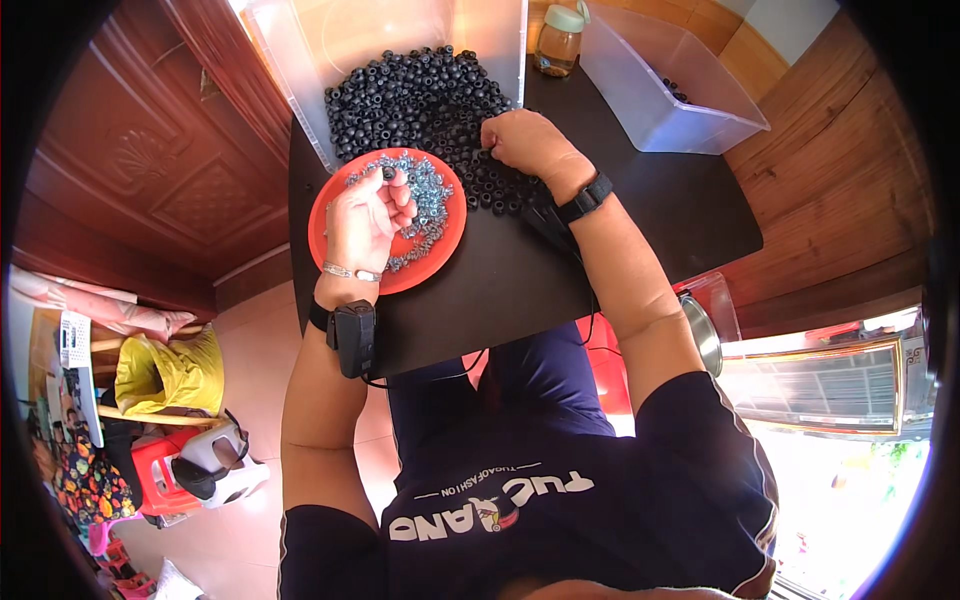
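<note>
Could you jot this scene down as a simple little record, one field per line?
Left hand: holds a black round piece above the plate
Right hand: fingertips at the black pile; grip unclear
Plate: orange, round, holding small shiny metal parts
Left bin: clear; pile spreads from it onto the dark table
Right bin: translucent, some dark pieces inside
Jar: pale green lid, between the bins

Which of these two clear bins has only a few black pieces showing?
The right-hand bin, right of the lidded jar; the left-hand bin shows a big heap.
</note>
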`<act>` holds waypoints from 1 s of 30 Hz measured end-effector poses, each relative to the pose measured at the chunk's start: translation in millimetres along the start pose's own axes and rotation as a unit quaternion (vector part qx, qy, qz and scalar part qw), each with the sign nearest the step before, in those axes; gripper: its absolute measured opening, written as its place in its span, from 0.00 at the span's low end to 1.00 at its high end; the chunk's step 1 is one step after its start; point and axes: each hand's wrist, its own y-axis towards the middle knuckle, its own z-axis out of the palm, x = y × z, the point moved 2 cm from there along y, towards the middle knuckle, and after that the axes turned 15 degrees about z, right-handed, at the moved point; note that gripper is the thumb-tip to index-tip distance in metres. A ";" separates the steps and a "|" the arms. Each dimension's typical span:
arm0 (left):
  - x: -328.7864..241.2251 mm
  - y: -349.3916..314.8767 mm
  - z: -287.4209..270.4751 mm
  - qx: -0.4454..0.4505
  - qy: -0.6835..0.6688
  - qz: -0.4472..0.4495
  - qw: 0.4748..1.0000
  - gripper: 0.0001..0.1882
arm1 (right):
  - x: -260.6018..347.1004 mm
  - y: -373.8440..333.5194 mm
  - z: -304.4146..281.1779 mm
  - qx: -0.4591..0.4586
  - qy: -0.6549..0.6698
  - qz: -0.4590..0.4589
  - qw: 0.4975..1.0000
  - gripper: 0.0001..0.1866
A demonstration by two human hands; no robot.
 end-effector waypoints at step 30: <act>4.8 -6.6 14.0 0.041 -0.046 -0.003 0.998 0.12 | 66.1 -33.5 1.8 0.229 0.603 -0.104 0.757 0.10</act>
